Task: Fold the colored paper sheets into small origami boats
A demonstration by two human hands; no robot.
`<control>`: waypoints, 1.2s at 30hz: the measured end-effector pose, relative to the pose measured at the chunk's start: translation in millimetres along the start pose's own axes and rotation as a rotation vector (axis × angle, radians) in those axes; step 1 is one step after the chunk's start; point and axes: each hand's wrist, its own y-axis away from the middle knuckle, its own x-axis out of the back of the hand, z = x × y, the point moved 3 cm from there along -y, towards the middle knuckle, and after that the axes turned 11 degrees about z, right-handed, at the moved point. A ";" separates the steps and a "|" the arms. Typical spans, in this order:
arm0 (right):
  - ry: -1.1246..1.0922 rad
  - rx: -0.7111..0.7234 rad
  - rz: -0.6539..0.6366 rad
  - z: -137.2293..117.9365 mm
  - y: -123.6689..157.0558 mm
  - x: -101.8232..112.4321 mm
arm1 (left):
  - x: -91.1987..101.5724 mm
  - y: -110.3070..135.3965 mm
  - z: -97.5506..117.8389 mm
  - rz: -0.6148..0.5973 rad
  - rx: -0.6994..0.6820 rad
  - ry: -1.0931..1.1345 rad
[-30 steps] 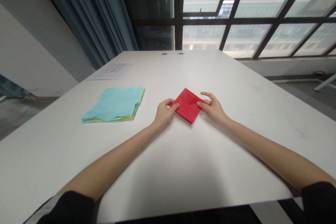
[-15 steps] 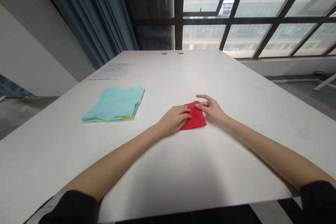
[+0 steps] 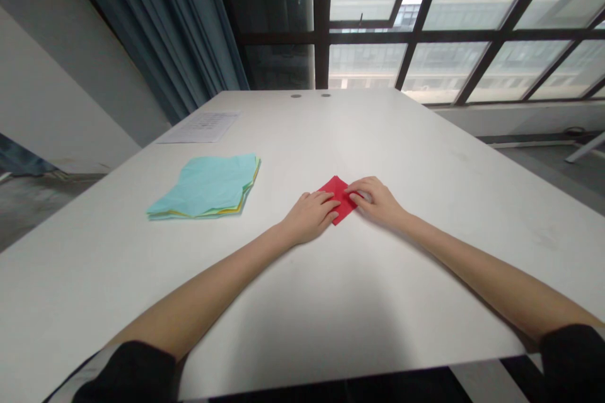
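Observation:
A folded red cloth point(image 3: 337, 186) lies on the table between my hands, turned so that its corners point toward and away from me. Across its left part rest the fingers of my left hand point(image 3: 312, 215), stretched out and pressing it down. My right hand point(image 3: 378, 201) has its thumb and fingers curled at the right corner, which it pinches and partly hides. Whether the cloth is one layer or several under my fingers does not show.
To the left is a stack of turquoise and yellow cloths point(image 3: 212, 186). Behind it lies a printed sheet of paper point(image 3: 201, 127). The white table point(image 3: 302, 302) reaches back toward windows and a blue curtain point(image 3: 165, 25).
The red cloth has turned from lying with an edge toward me to lying corner-on. My right hand has moved slightly left and down, its fingers closing at the right corner.

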 end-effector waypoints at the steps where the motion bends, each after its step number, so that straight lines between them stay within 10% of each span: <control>1: 0.025 0.040 -0.020 -0.9 0.9 -1.6 | 0.2 -0.3 0.0 0.003 0.012 -0.002; 36: 0.302 0.025 -0.201 11.0 13.3 -13.7 | -14.1 -0.6 -23.5 -0.040 0.260 -0.057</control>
